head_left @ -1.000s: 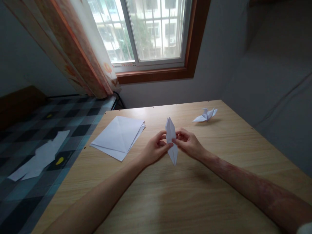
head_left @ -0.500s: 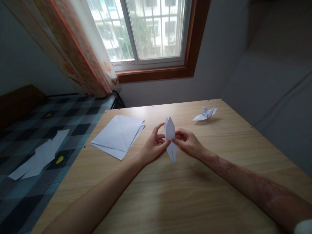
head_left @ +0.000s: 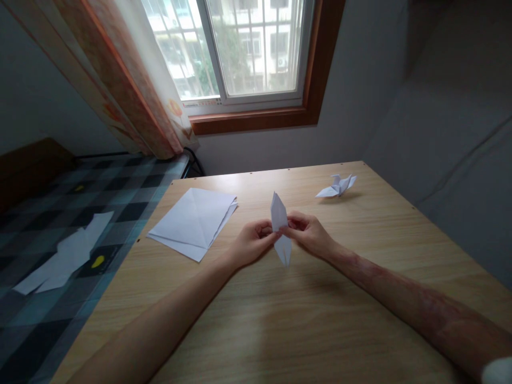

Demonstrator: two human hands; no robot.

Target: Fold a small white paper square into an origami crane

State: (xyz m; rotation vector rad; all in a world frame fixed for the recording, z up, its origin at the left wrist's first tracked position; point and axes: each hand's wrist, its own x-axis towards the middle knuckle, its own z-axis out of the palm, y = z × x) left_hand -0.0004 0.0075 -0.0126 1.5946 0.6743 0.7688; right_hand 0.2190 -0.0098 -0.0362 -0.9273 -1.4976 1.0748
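White folded paper, a long narrow diamond shape point(head_left: 280, 226), stands nearly upright between the two hands, lifted above the light wooden table point(head_left: 280, 320), with one sharp tip pointing up toward the window and the other pointing down at the tabletop. Left hand point(head_left: 252, 244) pinches it at the waist from the left, thumb and curled fingers closed on the paper's edge. Right hand point(head_left: 310, 234) meets it from the other side, its fingertips clamped on the same middle section, so both hands touch almost knuckle to knuckle around the fold. Both forearms stretch in low over the wood. Well to the left of the left hand lies a loose stack of white creased paper sheets point(head_left: 194, 224), flat on the table. Beyond the right hand, further out and a little to its right, sits a small white finished paper bird point(head_left: 336, 187), wings spread. Far left, off the table, white paper scraps point(head_left: 64, 258) rest on a blue-and-black checked cloth point(head_left: 48, 314).
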